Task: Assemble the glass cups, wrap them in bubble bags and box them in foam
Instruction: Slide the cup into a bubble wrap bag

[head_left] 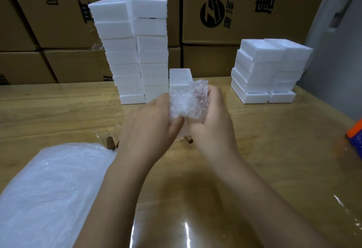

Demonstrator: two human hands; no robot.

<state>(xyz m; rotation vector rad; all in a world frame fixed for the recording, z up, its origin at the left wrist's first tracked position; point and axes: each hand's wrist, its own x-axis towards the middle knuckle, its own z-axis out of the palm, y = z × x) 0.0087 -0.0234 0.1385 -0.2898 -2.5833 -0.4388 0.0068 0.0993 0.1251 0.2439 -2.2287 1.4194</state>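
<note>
Both hands hold a bubble bag bundle above the middle of the table; what is inside it cannot be made out. My left hand grips its left side and my right hand grips its right side and underside. Just behind the bundle stands a single white foam box. A clear glass cup with a brown wooden handle stands on the table left of my left hand. Another brown handle shows below my hands, its cup mostly hidden.
A stack of flat bubble bags lies at the near left. A tall leaning stack of foam boxes stands behind, and a lower foam stack at the right. Cardboard cartons wall the back. An orange-blue object sits at the right edge.
</note>
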